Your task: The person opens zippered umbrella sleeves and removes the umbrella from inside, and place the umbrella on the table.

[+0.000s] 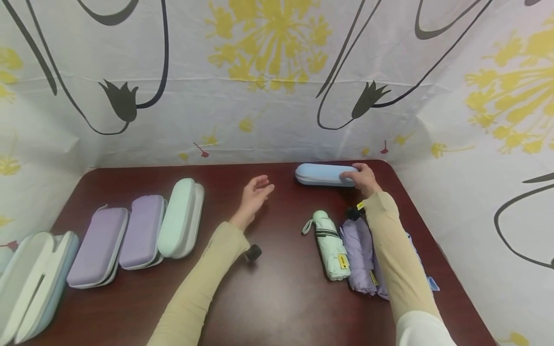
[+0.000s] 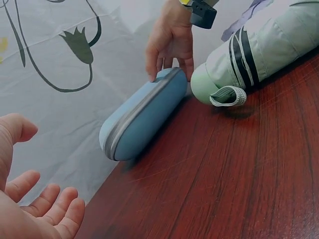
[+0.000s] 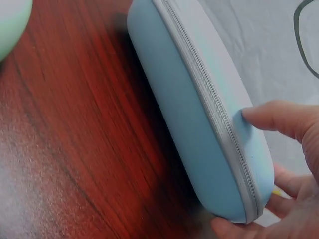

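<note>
Left to right: our left hand (image 1: 255, 192) hovers loose and empty mid-table, while our right hand (image 1: 362, 178) grasps one end of the blue case (image 1: 323, 174) at the table's (image 1: 281, 298) far edge by the curtain. With such an end-only grip, we reckon it could tip or slip.

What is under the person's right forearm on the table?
Under the right forearm lie folded umbrellas: a lilac umbrella partly covered by the sleeve, and beyond it only a blue edge shows. The mint umbrella lies beside it, uncovered. The right hand holds the blue case.
</note>
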Available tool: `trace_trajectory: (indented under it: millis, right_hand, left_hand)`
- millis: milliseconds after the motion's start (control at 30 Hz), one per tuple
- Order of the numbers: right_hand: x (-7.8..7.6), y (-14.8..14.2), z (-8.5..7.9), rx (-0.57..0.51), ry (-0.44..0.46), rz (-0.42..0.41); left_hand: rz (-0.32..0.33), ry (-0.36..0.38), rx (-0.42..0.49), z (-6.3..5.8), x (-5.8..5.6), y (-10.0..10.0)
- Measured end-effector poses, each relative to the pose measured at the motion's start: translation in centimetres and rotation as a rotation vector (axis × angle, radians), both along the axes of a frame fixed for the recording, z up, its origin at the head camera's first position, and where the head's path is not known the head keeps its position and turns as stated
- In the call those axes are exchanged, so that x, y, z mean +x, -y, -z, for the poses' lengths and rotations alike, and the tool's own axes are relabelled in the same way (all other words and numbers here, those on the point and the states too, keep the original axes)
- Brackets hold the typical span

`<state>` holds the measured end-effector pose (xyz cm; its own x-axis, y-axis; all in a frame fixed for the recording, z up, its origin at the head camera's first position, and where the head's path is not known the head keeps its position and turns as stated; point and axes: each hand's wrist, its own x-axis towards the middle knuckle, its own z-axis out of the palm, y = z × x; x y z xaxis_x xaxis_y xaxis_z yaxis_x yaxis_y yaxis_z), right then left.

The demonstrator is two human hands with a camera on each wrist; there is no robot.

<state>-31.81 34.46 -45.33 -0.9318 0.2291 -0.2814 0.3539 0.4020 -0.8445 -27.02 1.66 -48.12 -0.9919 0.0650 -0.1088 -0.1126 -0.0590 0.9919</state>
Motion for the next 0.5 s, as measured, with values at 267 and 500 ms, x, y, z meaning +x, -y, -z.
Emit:
trace_trajectory:
  millis: [267,500]
  right_hand:
    - [0.1,0.4,0.2,-0.011,-0.025,-0.126]
    - [-0.3,2.0,0.7,0.01,-0.072,-0.224]
  left_hand:
    - [-0.01,0.006,0.008,0.1,0.0,0.0]
    - [-0.035,0.008,0.0,0.0,0.1,0.5]
